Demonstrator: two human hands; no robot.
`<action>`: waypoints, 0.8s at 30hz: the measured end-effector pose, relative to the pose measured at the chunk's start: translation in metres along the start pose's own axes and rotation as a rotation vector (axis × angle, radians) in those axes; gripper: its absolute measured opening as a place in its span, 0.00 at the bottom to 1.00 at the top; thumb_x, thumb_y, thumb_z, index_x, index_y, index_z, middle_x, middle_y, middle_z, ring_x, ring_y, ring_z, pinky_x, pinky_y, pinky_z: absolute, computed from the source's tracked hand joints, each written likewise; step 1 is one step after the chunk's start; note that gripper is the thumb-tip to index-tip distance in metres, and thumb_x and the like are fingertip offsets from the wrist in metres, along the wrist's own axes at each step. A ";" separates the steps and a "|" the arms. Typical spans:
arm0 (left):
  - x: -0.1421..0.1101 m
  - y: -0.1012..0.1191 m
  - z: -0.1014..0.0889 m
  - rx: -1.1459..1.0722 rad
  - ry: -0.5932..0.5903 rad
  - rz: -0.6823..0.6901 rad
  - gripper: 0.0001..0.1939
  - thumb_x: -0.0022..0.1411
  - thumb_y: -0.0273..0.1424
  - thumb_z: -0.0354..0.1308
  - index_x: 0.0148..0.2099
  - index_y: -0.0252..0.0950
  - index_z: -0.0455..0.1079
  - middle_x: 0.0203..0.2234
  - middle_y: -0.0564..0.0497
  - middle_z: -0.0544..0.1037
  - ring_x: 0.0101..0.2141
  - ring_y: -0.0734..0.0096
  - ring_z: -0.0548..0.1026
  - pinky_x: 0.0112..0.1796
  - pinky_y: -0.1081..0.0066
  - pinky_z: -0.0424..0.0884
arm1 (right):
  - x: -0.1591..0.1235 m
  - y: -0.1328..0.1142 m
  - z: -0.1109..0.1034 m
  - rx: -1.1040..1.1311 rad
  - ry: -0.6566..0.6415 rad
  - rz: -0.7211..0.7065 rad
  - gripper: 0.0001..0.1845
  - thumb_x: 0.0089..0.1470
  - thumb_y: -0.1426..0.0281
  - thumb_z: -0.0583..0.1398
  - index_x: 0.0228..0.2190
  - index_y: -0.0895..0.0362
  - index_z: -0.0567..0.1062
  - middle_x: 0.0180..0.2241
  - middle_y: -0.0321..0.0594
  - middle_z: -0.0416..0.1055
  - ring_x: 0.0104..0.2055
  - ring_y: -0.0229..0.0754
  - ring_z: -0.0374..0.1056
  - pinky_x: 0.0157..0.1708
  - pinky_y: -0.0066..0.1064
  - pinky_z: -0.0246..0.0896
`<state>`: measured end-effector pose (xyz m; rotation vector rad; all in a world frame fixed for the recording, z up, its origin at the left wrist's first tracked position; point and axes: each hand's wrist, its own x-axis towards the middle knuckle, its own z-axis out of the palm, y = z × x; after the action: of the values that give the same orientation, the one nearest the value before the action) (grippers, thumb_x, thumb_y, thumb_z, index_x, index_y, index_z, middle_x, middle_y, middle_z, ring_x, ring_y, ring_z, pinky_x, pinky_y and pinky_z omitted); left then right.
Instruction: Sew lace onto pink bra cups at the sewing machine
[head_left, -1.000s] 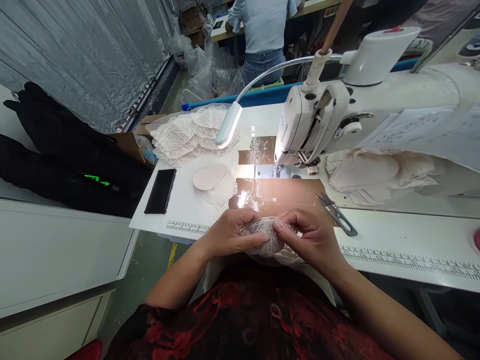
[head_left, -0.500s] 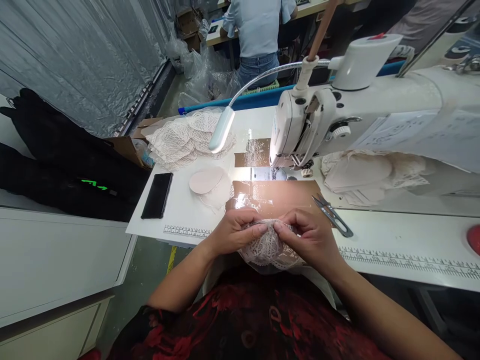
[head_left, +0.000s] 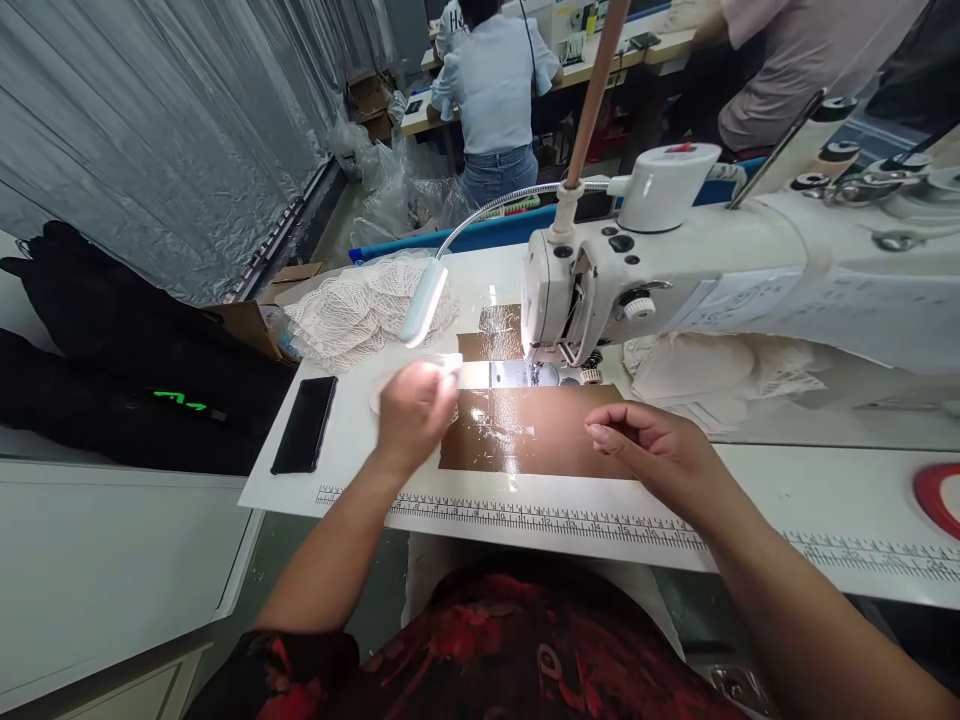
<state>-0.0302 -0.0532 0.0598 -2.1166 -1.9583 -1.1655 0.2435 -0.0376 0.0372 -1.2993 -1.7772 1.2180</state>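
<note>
My left hand is blurred and closed over the left of the table, with a whitish edge of something at its fingertips that I cannot make out. Beneath it, a pale round fabric piece is mostly covered. My right hand hovers over the right end of the brown taped sheet, thumb and forefinger close together, with nothing visible between them. Behind both hands is the sewing machine, its needle area lit.
A pile of cream lace pieces lies back left under the lamp head. A black phone is at the left edge. More pale fabric pieces sit under the machine arm. A co-worker sits beyond the table.
My hands have parted: the left went up and left to the round piece, the right slightly right. The lace piece they held at the front edge is no longer there. The scissors are out of sight.
</note>
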 end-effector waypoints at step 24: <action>0.004 0.005 0.078 0.014 -0.595 0.443 0.18 0.67 0.30 0.45 0.51 0.29 0.70 0.51 0.40 0.73 0.43 0.61 0.73 0.43 0.61 0.70 | 0.046 0.012 0.046 -1.099 -0.110 -0.307 0.18 0.56 0.78 0.51 0.44 0.56 0.75 0.39 0.44 0.72 0.32 0.43 0.61 0.31 0.34 0.50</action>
<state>0.0120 -0.0122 0.0082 -2.9176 -1.4824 -0.4769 0.1935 -0.0079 0.0069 -1.3870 -2.7402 0.0566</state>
